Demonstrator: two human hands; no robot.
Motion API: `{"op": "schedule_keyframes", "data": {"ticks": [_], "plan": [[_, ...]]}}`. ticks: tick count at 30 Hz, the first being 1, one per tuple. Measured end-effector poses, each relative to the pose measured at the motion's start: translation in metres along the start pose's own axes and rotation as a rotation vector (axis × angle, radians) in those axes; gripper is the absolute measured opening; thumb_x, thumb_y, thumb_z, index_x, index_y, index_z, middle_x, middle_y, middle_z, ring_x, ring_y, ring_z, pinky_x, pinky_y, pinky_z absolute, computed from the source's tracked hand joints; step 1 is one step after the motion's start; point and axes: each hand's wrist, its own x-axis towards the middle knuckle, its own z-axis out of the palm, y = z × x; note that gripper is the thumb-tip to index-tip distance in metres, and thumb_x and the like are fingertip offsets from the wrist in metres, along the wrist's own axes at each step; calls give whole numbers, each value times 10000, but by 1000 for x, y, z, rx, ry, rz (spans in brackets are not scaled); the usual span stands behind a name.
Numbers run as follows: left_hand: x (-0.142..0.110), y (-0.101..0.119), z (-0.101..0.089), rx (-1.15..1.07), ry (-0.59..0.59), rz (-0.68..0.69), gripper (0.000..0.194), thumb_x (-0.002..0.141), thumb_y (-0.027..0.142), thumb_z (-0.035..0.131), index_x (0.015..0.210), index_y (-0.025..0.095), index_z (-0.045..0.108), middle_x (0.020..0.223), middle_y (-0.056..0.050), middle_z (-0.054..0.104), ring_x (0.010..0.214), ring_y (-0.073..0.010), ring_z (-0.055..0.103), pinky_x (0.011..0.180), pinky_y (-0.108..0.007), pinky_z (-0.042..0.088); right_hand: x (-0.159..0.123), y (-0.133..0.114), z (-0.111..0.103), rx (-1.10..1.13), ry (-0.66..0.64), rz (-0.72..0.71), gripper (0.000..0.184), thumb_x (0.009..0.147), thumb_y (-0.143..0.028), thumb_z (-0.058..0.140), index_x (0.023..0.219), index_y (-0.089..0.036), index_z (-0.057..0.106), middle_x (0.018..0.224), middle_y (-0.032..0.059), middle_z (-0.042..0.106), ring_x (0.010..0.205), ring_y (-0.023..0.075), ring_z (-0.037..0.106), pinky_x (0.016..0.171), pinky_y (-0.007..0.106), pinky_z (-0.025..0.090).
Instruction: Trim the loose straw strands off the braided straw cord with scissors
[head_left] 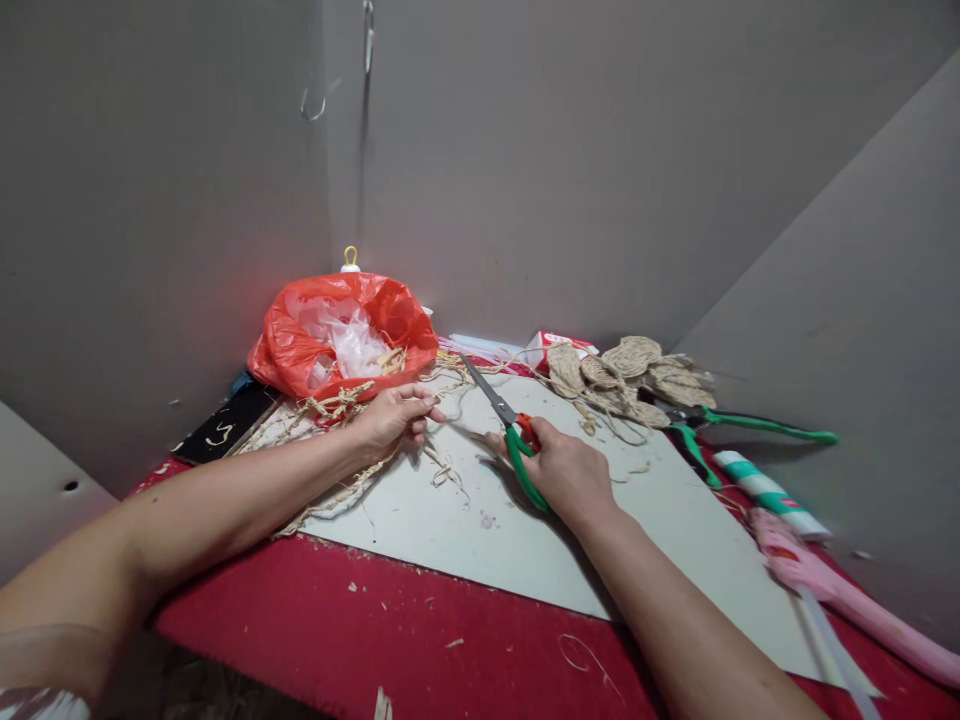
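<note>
My right hand [568, 470] grips a pair of scissors [491, 395] by its green and orange handles. The blades point up and away to the left, above a white board [517, 560]. To their left, my left hand [397, 418] is closed in a pinch, with a thin strand [448, 412] at its fingertips. Beneath and beside that hand lies braided straw cord [341, 497], partly hidden by the forearm. Loose curled fibres [446, 472] rest on the board between the hands.
Behind my left hand stands a red plastic bag [274, 345] with white plastic inside. At right are coiled braided pieces [634, 355], green-handled pruners [772, 425], a green-and-white tube [772, 497] and a pink glue gun [840, 590]. Grey walls enclose the red tabletop [337, 620].
</note>
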Motion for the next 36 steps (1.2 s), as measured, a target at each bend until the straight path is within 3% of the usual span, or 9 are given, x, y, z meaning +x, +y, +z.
{"op": "schedule_keyframes", "data": {"ticks": [6,12,15,17,20,22,30,36], "plan": [[-3,6,6,-47,25,-28,87,741,101,628,773,126,552,718,-44,640,448,-23,394,407,-157,283,-2,-4,-5,2,-59,-72,485,835,-626,379,985,-212,582,711,71,676,694,242,646,576,285,322],[-6,6,6,-2,-6,-32,177,753,120,627,920,131,570,776,-67,678,474,-40,442,419,-162,315,-2,-2,-2,92,-39,-79,487,822,-625,400,1025,-219,576,694,60,650,680,242,623,585,296,339],[-8,1,7,135,-46,-15,234,772,189,635,991,155,560,774,-63,695,434,-47,441,406,-175,311,-2,-5,0,314,25,-25,445,771,-649,470,843,-223,576,636,22,592,622,201,565,569,284,341],[-11,-3,10,238,-101,-9,209,775,211,638,962,156,562,766,-56,698,395,-35,412,392,-174,286,-3,-12,0,626,45,34,441,730,-658,527,716,-217,520,577,-14,522,559,157,501,542,269,346],[-18,-7,17,343,-220,-11,199,777,264,648,904,156,540,762,-56,701,374,-24,385,383,-171,257,-7,-25,-1,1185,-24,134,441,665,-616,640,721,-215,466,550,-54,477,489,113,438,480,243,346],[-22,-8,20,368,-292,-12,236,780,322,649,893,159,521,758,-54,699,382,-26,391,390,-168,260,-9,-32,-2,1415,-72,174,444,616,-541,724,769,-215,463,584,-58,517,489,104,462,478,235,371],[-23,-9,21,405,-342,-38,229,797,332,621,914,149,550,749,-65,694,395,-41,419,397,-182,284,-10,-36,-9,1700,-140,221,376,592,-335,768,784,-202,474,651,-54,566,512,90,513,509,234,415],[-20,-8,21,309,-365,-98,197,812,302,588,892,124,610,835,-97,697,399,-39,418,385,-196,298,-5,-32,-11,1730,7,222,336,611,-282,738,776,-214,454,643,-74,522,505,86,498,483,226,402]]}}
